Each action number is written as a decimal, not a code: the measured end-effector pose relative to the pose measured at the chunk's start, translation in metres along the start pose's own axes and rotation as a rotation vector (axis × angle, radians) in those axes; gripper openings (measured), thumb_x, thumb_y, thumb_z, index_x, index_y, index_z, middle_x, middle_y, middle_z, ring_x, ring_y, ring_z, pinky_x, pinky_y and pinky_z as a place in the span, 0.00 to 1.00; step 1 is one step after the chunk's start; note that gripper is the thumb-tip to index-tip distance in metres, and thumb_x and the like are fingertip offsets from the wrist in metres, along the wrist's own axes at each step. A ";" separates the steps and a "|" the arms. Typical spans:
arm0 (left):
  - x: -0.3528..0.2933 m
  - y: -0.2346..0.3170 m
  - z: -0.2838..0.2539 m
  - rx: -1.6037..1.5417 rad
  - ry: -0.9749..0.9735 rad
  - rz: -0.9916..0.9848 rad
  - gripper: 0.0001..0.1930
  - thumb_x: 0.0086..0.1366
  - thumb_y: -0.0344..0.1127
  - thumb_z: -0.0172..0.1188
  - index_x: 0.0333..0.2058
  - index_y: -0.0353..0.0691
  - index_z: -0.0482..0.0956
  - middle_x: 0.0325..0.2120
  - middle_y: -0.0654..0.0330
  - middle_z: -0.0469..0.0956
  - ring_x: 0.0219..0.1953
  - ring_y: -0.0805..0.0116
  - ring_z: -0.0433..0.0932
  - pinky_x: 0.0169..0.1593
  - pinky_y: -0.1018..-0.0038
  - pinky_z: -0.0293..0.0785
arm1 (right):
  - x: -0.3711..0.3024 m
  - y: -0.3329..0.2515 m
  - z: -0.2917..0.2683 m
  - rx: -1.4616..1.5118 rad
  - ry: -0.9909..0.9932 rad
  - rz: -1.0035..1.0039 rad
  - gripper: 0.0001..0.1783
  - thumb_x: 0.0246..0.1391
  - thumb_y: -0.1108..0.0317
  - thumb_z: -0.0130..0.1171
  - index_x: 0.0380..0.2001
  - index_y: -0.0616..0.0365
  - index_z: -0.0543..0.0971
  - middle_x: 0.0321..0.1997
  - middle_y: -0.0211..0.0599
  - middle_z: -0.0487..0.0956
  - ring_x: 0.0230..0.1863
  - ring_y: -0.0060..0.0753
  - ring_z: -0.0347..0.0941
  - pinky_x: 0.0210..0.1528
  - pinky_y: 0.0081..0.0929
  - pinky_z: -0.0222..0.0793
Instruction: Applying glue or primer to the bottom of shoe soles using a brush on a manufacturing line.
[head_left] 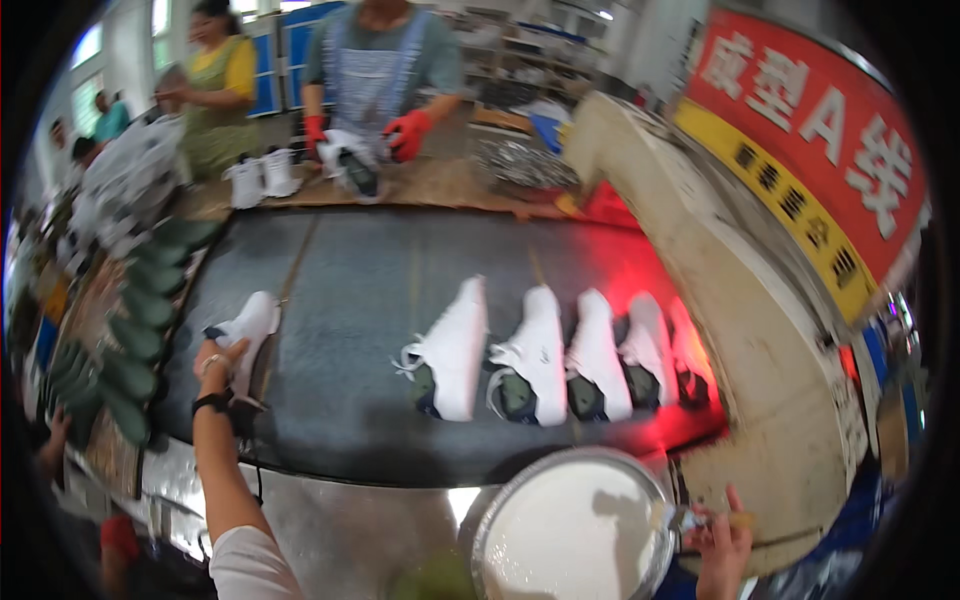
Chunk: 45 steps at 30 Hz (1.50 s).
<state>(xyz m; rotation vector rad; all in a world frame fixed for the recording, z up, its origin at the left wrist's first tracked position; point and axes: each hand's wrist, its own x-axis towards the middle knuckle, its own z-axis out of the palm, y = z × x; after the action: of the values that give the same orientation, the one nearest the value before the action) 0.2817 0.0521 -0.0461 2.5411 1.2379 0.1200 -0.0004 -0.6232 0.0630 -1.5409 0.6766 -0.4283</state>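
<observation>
At the left of the dark conveyor belt (350,260), my left hand (215,362) grips a white shoe (258,315) by its dark-lined opening. The shoe lies tilted on its side, with its lace hanging loose. Low on the right, my right hand (722,540) is closed around a brush (688,518) with a light wooden handle. Its bristle end reaches over the rim of a round metal basin (482,530), which holds white liquid (560,520). Several more white shoes, among them one nearest the middle (460,350), lie in a row on the belt, dark openings toward me.
Dark green soles or insoles (140,340) line the belt's left side. A cream machine housing (740,330) with a red sign (800,130) borders the right, where red light glows. Across the belt, a person in red gloves (408,135) handles a shoe; a white pair (262,178) stands nearby.
</observation>
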 end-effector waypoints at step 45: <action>-0.489 -0.100 0.020 -1.533 -1.203 -0.180 0.27 0.68 0.50 0.36 0.51 0.33 0.70 0.41 0.51 0.77 0.39 0.62 0.78 0.43 0.68 0.77 | 0.017 0.055 0.062 -0.314 -0.509 -0.455 0.11 0.60 0.65 0.52 0.36 0.61 0.78 0.35 0.31 0.80 0.35 0.20 0.74 0.36 0.20 0.68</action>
<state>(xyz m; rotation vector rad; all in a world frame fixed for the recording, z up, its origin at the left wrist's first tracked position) -0.0941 -0.2758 -0.0672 0.7949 0.4208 -0.3326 0.0436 -0.5861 0.0002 -2.0107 -0.0133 -0.2500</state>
